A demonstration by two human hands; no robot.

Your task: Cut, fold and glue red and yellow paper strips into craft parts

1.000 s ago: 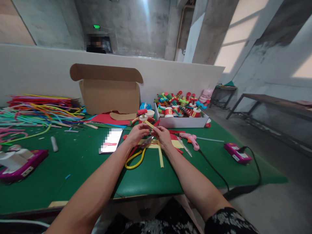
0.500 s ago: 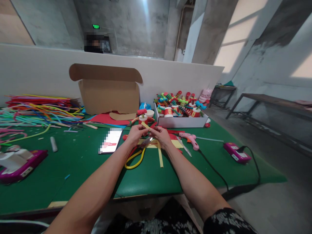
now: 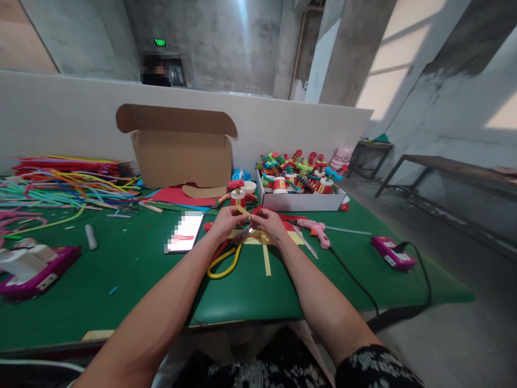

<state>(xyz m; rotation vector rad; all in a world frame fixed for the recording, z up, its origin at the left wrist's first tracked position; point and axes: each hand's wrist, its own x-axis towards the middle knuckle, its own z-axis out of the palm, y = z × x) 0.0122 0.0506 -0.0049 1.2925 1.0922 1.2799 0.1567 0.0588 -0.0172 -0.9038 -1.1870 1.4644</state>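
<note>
My left hand (image 3: 227, 221) and my right hand (image 3: 269, 223) meet over the middle of the green table, fingertips closed in a pinch. Between them is a short yellow paper strip (image 3: 241, 209), gripped from both sides. Below my hands lie scissors with yellow handles (image 3: 224, 274), partly hidden by my left hand. Another yellow strip (image 3: 266, 260) rests on the table, pointing toward me, beside flat yellow paper (image 3: 297, 237). Just beyond my fingers stands a small red-and-white cup figure (image 3: 238, 198) with coiled arms.
A pink glue gun (image 3: 317, 230) and a clear pen (image 3: 306, 242) lie to the right, near a purple power strip (image 3: 392, 253). A white box (image 3: 304, 203) holds several figures. Leftward are a phone (image 3: 184, 233), a brown cardboard box (image 3: 183, 159) and many pipe cleaners (image 3: 64, 186).
Both hands keep their pinch on the yellow strip with hardly any movement. The whole view has shifted very slightly.
</note>
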